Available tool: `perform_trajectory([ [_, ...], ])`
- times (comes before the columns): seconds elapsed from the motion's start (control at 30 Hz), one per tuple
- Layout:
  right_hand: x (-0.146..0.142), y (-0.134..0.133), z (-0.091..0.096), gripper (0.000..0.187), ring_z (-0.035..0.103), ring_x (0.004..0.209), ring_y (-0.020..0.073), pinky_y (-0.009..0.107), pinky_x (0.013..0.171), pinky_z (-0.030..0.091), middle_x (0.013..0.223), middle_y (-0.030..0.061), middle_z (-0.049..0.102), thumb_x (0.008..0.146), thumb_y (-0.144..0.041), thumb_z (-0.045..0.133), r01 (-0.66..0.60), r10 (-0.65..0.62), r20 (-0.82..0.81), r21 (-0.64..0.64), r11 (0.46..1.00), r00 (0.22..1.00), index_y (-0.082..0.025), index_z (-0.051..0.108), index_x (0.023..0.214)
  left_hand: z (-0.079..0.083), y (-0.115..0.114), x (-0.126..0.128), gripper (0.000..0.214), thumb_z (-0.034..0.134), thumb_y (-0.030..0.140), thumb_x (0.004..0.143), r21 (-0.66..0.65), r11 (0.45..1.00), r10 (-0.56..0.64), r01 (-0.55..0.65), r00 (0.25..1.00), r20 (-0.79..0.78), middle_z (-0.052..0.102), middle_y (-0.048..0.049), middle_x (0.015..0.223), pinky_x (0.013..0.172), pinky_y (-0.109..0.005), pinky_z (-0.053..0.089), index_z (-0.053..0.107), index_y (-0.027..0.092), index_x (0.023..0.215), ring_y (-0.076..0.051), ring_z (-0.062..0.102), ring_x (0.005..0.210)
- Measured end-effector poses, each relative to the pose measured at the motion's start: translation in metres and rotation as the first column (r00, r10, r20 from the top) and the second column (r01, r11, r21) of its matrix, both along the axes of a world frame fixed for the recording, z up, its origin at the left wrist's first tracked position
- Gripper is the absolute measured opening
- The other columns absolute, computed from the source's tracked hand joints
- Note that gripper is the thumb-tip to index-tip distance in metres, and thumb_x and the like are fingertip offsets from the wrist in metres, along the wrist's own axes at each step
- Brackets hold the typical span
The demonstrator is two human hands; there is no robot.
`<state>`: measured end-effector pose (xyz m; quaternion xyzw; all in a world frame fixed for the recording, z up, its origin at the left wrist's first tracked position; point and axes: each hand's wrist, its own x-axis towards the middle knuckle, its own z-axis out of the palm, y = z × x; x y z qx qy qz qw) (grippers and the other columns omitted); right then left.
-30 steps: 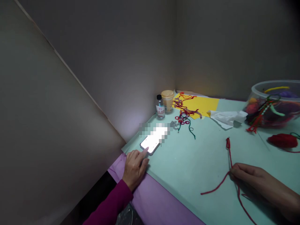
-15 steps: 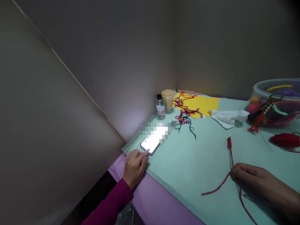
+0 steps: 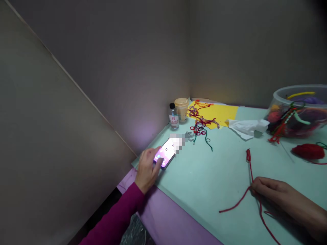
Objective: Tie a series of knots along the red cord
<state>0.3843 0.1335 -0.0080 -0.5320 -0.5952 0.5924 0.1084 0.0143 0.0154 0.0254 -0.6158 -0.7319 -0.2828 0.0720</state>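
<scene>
A doubled length of red yarn point(image 3: 250, 170) lies on a pale green tabletop point(image 3: 217, 177), near the lower right of the view. Its top end forms a small, narrow loop or knot, and from there the strands run nearly straight toward the viewer, so its long axis points away from the person and slightly left. Below the pinch point, one strand angles down-left to a free end, and another runs down-right past the lower edge of the view. The right hand point(image 3: 270, 192) rests on the table, fingers gently curled, with its fingertips closed on the yarn where the strands diverge. The left hand point(image 3: 147, 170), in a magenta sleeve point(image 3: 114, 211), is half curled over the lower corner of a smartphone point(image 3: 163, 156) and touches it without closing around it. The phone lies flat and lit near the table's corner, its long axis running lower left to upper right, with part of the screen pixelated. A lilac sheet point(image 3: 163, 211) runs along the near table edge. Farther off are a ball of red yarn point(image 3: 308, 151), a clear plastic tub point(image 3: 296, 92) of craft materials, and yellow paper point(image 3: 227, 112) beneath tangled yarn point(image 3: 200, 119).
</scene>
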Motion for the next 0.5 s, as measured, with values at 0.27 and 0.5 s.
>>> perform_trajectory([
  [0.27, -0.004, 0.000, 0.009, 0.035, 0.021, 0.050, 0.0091, 0.021, 0.042, 0.020, 0.059, -0.0059, 0.026, 0.079, -0.050, 0.052, -0.007, 0.005, -0.013, -0.117, 0.993, 1.000, -0.021, 0.036, 0.066, 0.013, 0.051, 0.019, 0.089, 0.048, 0.066, 0.075, -0.413, 0.901, 0.087, -0.130, 0.989, -0.122, 0.038, -0.0199, 0.139, 0.094, -0.046, 0.035, 0.021, 0.016, 0.144, -0.036, 0.041, 0.121],
  [0.5, -0.006, 0.001, 0.008, 0.032, 0.020, 0.051, 0.0084, 0.021, 0.043, 0.020, 0.060, -0.0060, 0.026, 0.078, -0.045, 0.052, -0.001, -0.002, -0.032, -0.103, 0.995, 0.999, -0.021, 0.036, 0.066, 0.015, 0.072, 0.027, 0.068, 0.045, 0.050, 0.081, -0.406, 0.891, 0.119, -0.204, 0.967, -0.225, 0.058, -0.0144, 0.108, 0.075, -0.038, 0.041, 0.025, 0.023, 0.141, -0.032, 0.052, 0.098],
])
